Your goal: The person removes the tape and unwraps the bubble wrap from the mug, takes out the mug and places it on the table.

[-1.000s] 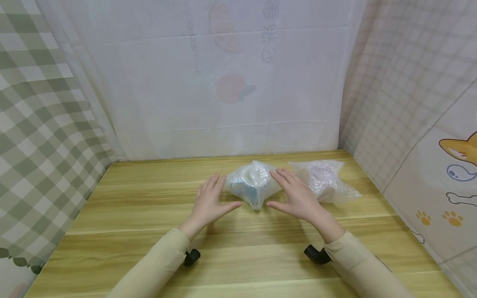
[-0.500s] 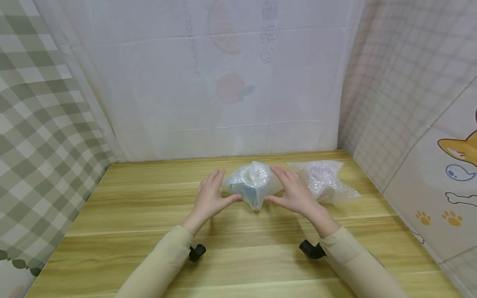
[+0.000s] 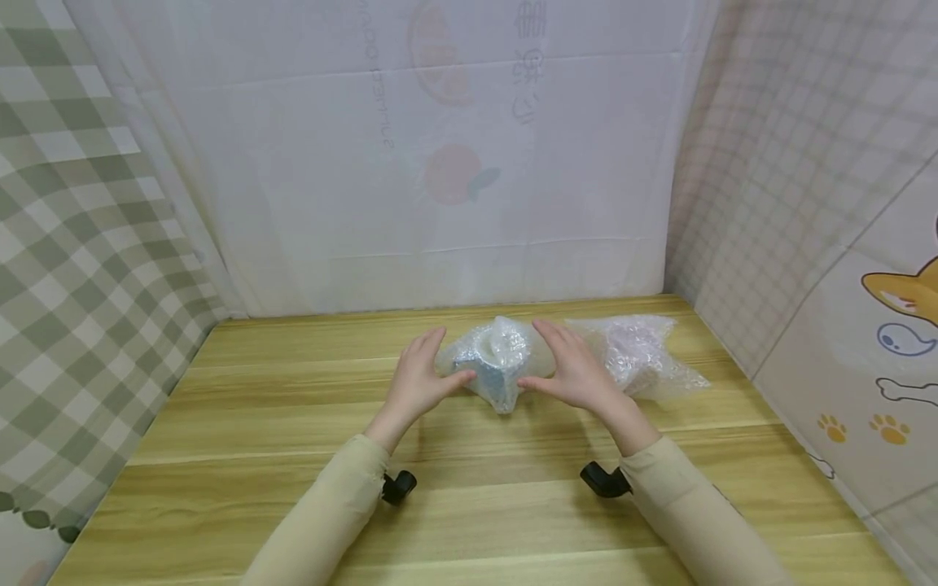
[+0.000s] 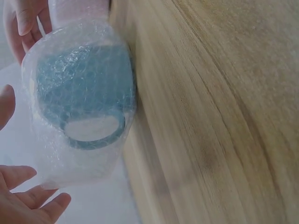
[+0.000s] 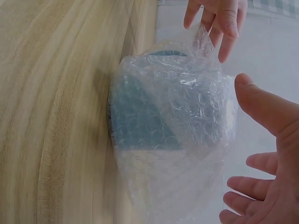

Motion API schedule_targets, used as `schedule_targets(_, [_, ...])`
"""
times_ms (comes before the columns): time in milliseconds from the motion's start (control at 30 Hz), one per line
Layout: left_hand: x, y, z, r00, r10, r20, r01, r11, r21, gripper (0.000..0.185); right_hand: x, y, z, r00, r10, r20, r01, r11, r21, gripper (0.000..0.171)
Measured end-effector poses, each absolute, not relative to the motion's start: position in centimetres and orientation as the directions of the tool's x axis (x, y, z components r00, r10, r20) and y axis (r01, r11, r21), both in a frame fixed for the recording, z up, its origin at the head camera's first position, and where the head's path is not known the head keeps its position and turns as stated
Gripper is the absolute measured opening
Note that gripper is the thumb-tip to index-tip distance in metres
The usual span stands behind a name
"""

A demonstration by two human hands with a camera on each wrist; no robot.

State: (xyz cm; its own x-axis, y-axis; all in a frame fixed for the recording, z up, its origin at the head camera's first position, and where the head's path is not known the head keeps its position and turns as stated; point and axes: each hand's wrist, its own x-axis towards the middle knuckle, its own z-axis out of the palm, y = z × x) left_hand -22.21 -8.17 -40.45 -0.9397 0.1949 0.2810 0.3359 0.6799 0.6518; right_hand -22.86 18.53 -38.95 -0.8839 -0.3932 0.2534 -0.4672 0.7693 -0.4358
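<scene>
A blue-green mug [image 4: 86, 77] stands on the table inside clear bubble wrap [image 3: 501, 350]. Its looped handle [image 4: 96, 143] shows through the wrap on the left hand's side. My left hand [image 3: 415, 376] is at the left of this bundle, fingers extended and thumb apart, with its fingertips right at the edge of the wrap in the left wrist view. On the other side my right hand [image 3: 577, 374] is spread the same way, its thumb overlapping the wrap's front in the head view. In the right wrist view the right fingers [image 5: 250, 186] lie beside the wrap, uncurled.
A second bubble-wrapped bundle, pinkish inside [image 3: 636, 356], lies right of the mug, just behind my right hand. The wooden table [image 3: 293, 521] meets a white cloth [image 3: 330, 203] at the back. Checked cloth [image 3: 66, 212] hangs at the left, printed cloth [image 3: 821, 325] at the right.
Both hands have moved inward, closer to the wrapped mug from either side, and the thumbs have come up over its front. The bundles stay where they were.
</scene>
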Motion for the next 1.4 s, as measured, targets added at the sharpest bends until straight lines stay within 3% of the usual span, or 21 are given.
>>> schedule_targets(467, [-22.8,-7.2,-40.4,-0.938,0.199,0.284,0.343,0.648,0.680,0.084,-24.0,18.4,-39.0,-0.905,-0.392,0.166,-0.421,0.770,-0.479,0.104])
schedule_targets(900, [-24.3,-6.8,-40.3,-0.955,0.231,0.189,0.294,0.631,0.717,0.072,-25.2,18.2,-39.1,-0.908,-0.411,0.077,-0.387,0.755,-0.529,0.111])
schedule_targets(1400, [-25.6,-6.9,-40.6,-0.946,0.266,0.183,0.317,0.659,0.682,0.053,-25.9,18.1,-40.0,-0.902,-0.421,0.094,-0.394,0.717,-0.575,0.104])
